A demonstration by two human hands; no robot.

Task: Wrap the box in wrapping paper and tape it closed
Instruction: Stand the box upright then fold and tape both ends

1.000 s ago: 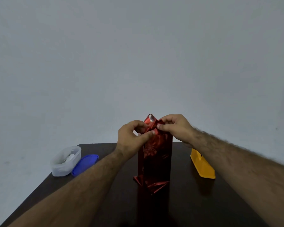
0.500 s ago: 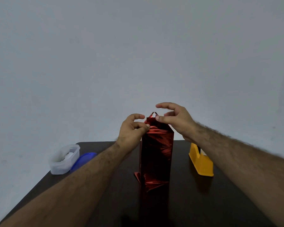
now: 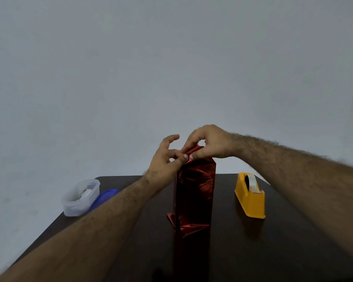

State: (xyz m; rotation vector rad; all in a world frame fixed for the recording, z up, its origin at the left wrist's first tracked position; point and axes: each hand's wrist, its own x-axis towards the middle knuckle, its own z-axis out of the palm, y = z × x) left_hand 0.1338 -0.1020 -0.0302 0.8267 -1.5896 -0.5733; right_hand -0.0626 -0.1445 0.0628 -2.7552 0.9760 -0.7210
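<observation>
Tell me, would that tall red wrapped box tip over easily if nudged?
Probably yes: the wrapped box stands upright on a narrow base, so a sideways push near its top could topple it. Its shiny foil paper looks slippery, and the crumpled flap at its foot may make it rock.

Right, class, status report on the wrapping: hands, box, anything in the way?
Both hands, left hand and right hand, pinching paper folds atop the upright red box. Top untaped. Tape dispenser unobstructed.
</observation>
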